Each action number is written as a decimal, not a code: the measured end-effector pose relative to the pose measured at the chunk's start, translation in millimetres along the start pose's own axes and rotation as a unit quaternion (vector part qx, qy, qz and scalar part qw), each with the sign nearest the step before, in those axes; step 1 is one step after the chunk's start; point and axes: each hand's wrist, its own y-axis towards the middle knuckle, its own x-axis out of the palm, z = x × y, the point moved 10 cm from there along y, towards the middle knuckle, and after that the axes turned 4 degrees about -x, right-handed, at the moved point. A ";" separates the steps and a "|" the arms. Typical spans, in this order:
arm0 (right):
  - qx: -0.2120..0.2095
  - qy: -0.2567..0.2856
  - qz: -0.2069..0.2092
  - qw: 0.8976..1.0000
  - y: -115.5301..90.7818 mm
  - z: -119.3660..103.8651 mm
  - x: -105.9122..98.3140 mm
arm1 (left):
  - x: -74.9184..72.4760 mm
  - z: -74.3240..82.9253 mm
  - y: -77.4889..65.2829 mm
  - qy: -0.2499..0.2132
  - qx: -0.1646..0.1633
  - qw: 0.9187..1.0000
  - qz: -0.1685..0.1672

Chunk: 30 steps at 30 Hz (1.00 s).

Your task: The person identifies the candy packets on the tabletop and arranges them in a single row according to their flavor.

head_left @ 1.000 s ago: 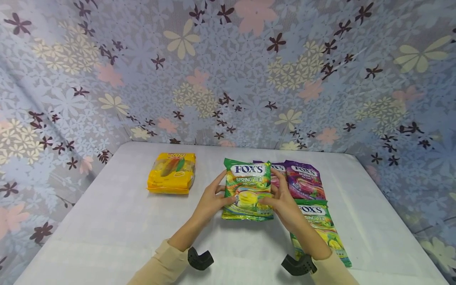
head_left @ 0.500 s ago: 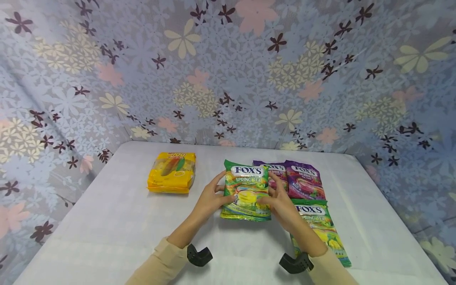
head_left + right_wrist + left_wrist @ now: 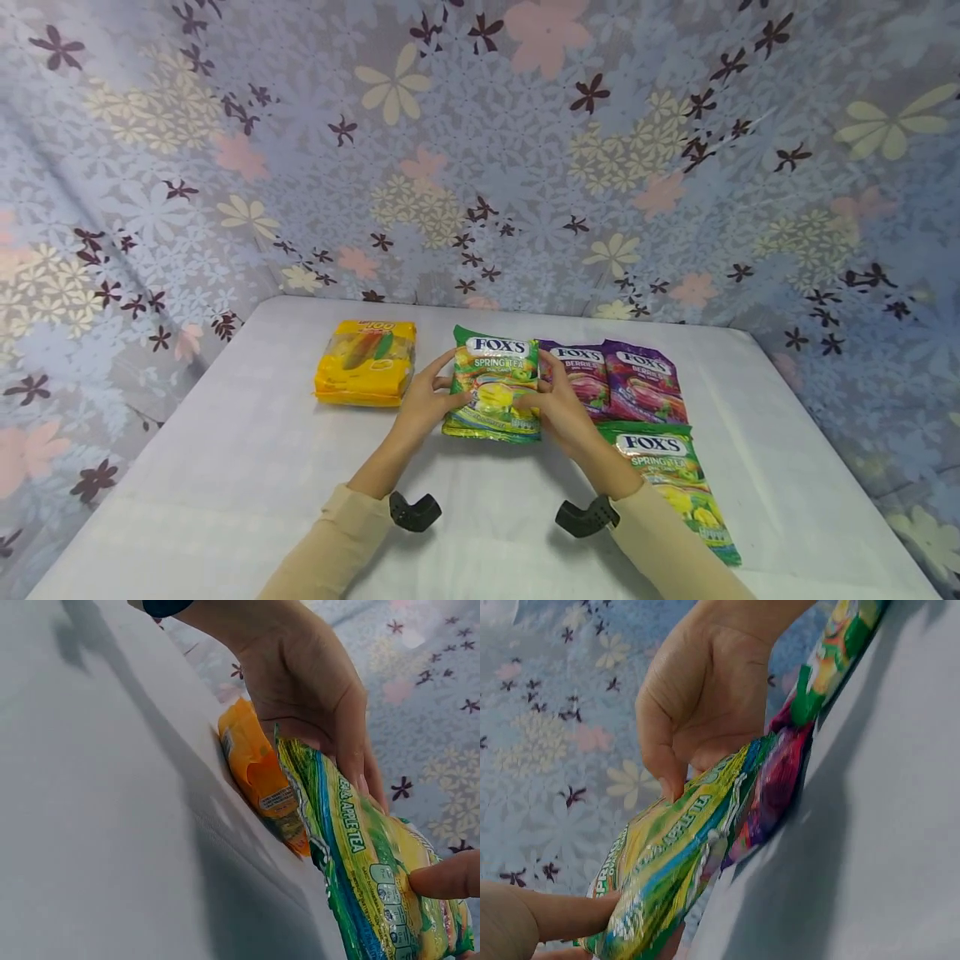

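Note:
A green Fox's Spring Tea candy bag [image 3: 493, 387] is held up over the table between both hands, its printed front facing the head camera. My left hand [image 3: 423, 404] grips its left side, thumb on the front and fingers behind. On the opposite side my right hand [image 3: 564, 415] grips it the same way. In the left wrist view the bag [image 3: 675, 847] is tilted, with a shadow on the cloth below. The right wrist view shows its lower edge and printed back text near the thumb, the bag [image 3: 367, 870] being apart from the cloth.
A yellow candy bag [image 3: 366, 364] lies left of the hands. Two purple Fox's Berries bags [image 3: 577, 375] lie side by side at right, with another green Spring Tea bag [image 3: 663, 467] in front of them. A flowered curtain [image 3: 480, 167] stands behind the white table [image 3: 225, 467].
Both hands have carried the green candy bag left and slightly away from the body, toward the yellow bag. More of the purple bags and the other green bag now shows.

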 end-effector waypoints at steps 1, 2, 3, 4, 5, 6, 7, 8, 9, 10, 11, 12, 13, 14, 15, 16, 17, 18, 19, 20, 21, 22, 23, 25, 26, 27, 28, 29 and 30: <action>0.001 0.003 0.001 1.000 3.7 1.4 1.4 | -2.1 0.1 2.1 0.011 0.003 1.000 0.010; 0.001 0.004 0.001 1.000 7.2 2.4 2.9 | -3.6 1.1 4.3 0.025 0.010 0.999 0.018; 0.002 0.005 0.003 1.000 10.7 3.8 3.8 | -5.1 2.2 6.6 0.040 0.017 0.999 0.029; 0.003 0.003 0.005 1.000 14.0 5.2 4.7 | -6.4 3.8 8.4 0.057 0.024 0.997 0.039; 0.003 0.002 0.007 1.000 17.5 6.4 5.5 | -7.5 5.3 10.3 0.075 0.031 0.995 0.050; 0.004 0.001 0.010 1.000 20.9 7.9 6.1 | -8.7 6.5 12.2 0.092 0.038 0.993 0.061; 0.005 -0.001 0.012 1.000 24.5 9.4 6.6 | -9.8 7.0 14.1 0.104 0.042 0.991 0.072; 0.005 -0.004 0.015 1.000 27.9 10.7 7.2 | -11.0 7.6 15.6 0.111 0.045 0.990 0.081; 0.005 -0.005 0.018 1.000 31.5 12.2 8.2 | -12.4 7.2 16.8 0.114 0.043 0.988 0.090; 0.003 -0.008 0.019 1.000 34.9 13.4 9.4 | -13.8 6.0 18.1 0.116 0.040 0.988 0.098; 0.002 -0.010 0.020 1.000 38.4 14.5 10.9 | -15.3 4.9 19.2 0.116 0.038 0.987 0.105; 0.000 -0.013 0.019 1.000 41.9 15.7 12.4 | -17.0 3.6 20.2 0.116 0.035 0.986 0.114; 0.000 -0.014 0.019 1.000 45.2 17.3 14.0 | -18.7 2.0 21.1 0.115 0.030 0.986 0.121; 0.002 -0.014 0.019 1.000 48.1 19.0 15.5 | -20.2 0.7 21.9 0.114 0.028 0.985 0.127; 0.003 -0.014 0.020 1.000 51.0 20.6 16.6 | -21.5 -0.2 22.6 0.113 0.028 0.984 0.133; 0.005 -0.014 0.022 1.000 53.2 22.3 17.3 | -22.8 -1.5 23.5 0.111 0.026 0.984 0.137; 0.006 -0.014 0.023 1.000 55.4 23.8 18.1 | -23.9 -2.1 24.1 0.110 0.027 0.984 0.141; 0.006 -0.016 0.024 1.000 57.4 24.9 19.1 | -24.8 -3.1 25.0 0.111 0.028 0.983 0.144; 0.007 -0.015 0.024 1.000 58.9 25.9 20.3 | -25.6 -4.0 25.5 0.113 0.028 0.982 0.147; 0.007 -0.016 0.024 1.000 60.1 26.7 21.4 | -26.0 -4.9 25.9 0.117 0.030 0.981 0.149; 0.005 -0.022 0.024 0.999 61.2 27.3 22.6 | -26.5 -5.6 26.1 0.123 0.032 0.980 0.152; 0.004 -0.034 0.023 0.999 62.0 27.8 24.0 | -26.8 -6.9 26.2 0.130 0.033 0.979 0.155; -0.001 -0.051 0.022 0.998 62.9 27.8 25.4 | -27.0 -7.6 26.0 0.139 0.036 0.977 0.157; -0.010 -0.087 0.021 0.996 64.8 27.8 28.2 | -27.6 -8.5 25.0 0.155 0.043 0.974 0.162; -0.014 -0.108 0.023 0.994 66.0 28.2 28.8 | -27.9 -8.5 24.3 0.164 0.047 0.972 0.164; -0.022 -0.130 0.024 0.991 67.0 27.6 30.0 | -28.4 -8.4 23.5 0.172 0.050 0.970 0.167; -0.028 -0.150 0.025 0.988 68.2 27.3 30.9 | -28.8 -8.3 22.6 0.179 0.053 0.968 0.168; -0.035 -0.166 0.025 0.985 69.4 26.8 31.9 | -29.2 -8.1 22.1 0.184 0.054 0.967 0.170; -0.037 -0.177 0.025 0.983 70.6 27.1 32.6 | -29.8 -7.9 21.4 0.189 0.055 0.965 0.173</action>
